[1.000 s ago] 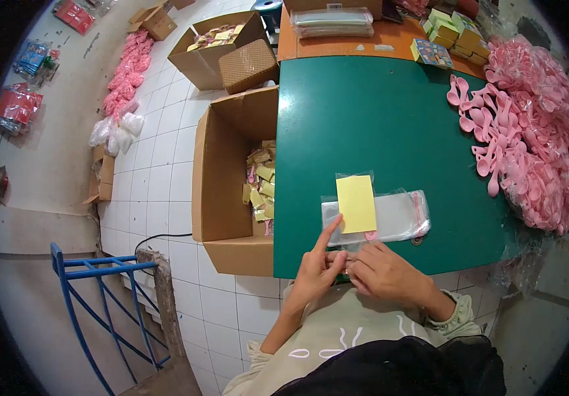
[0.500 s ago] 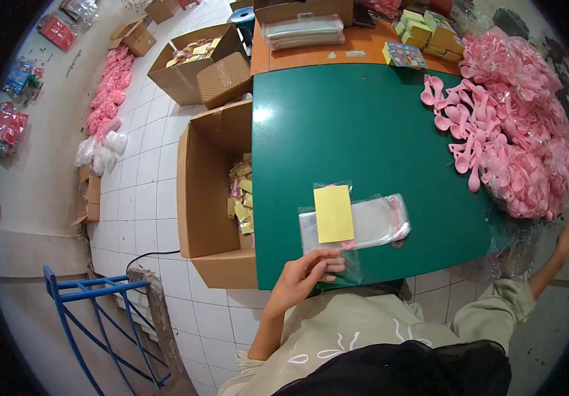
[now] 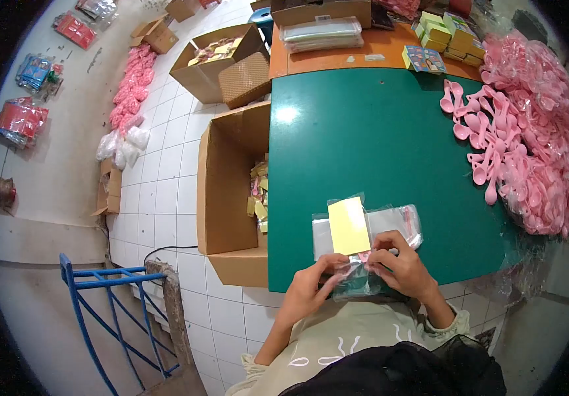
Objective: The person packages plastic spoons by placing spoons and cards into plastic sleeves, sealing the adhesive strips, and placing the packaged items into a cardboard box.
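Observation:
A yellow card [image 3: 349, 226] sits in a clear plastic bag [image 3: 358, 286] at the near edge of the green table. A small pink piece [image 3: 364, 256], like the end of a spoon, shows just below the card. My left hand [image 3: 312, 285] pinches the bag's near end from the left. On the other side my right hand [image 3: 404, 267] has its fingers closed on the same end, close to the pink piece. Underneath lie more flat clear bags [image 3: 393, 221], their right end partly behind my right hand.
Loose pink spoons [image 3: 479, 132] and a big heap of bagged ones [image 3: 538, 145] cover the green table's [image 3: 364, 138] right side. An open cardboard box [image 3: 232, 231] with yellow-carded packs stands left of the table. A blue metal rail [image 3: 109, 284] is at lower left.
My right hand has come from beyond the table's right edge to the bag and closed on it. My left hand stays at the bag's near end. The whole view has shifted slightly.

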`<state>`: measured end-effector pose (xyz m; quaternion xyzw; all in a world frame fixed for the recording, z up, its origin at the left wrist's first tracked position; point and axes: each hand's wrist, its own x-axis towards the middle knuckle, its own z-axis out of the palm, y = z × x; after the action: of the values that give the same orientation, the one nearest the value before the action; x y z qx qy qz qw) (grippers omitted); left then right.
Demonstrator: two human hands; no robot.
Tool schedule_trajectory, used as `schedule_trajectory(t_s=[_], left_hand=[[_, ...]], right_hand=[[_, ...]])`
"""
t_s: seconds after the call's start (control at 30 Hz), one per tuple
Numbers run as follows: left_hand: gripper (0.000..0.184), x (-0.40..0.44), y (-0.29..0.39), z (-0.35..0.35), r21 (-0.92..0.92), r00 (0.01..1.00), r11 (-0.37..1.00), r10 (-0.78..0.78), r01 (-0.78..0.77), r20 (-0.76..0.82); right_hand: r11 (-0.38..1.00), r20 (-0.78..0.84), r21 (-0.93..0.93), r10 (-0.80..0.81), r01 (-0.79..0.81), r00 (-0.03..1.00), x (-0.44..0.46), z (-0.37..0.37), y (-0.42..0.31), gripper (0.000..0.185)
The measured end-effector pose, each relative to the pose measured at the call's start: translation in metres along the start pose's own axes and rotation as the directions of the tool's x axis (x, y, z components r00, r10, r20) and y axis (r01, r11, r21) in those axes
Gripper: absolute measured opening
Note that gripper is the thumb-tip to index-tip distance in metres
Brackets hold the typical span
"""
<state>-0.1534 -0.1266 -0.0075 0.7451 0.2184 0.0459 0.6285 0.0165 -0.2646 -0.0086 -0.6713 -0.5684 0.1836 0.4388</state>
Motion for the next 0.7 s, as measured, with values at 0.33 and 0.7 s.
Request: schedule_trajectory(t_s=[0.33,0.7], left_hand=[[0.01,0.009,0.002,0.011,0.117,0.979,0.992,0.07,-0.048,-0.192],[0.02,0.011,-0.006,0.019,-0.137,0.95,0.983,-0.159,0.126,-0.269]], right_hand=[[0.726,0.017,0.533,0.503,-0.434,0.864,-0.01,0.013,0.0,0.005],[0.615,-0.135,0.628,0.689,-0.476,0.712,-0.008,0.03,-0.006,0.006]])
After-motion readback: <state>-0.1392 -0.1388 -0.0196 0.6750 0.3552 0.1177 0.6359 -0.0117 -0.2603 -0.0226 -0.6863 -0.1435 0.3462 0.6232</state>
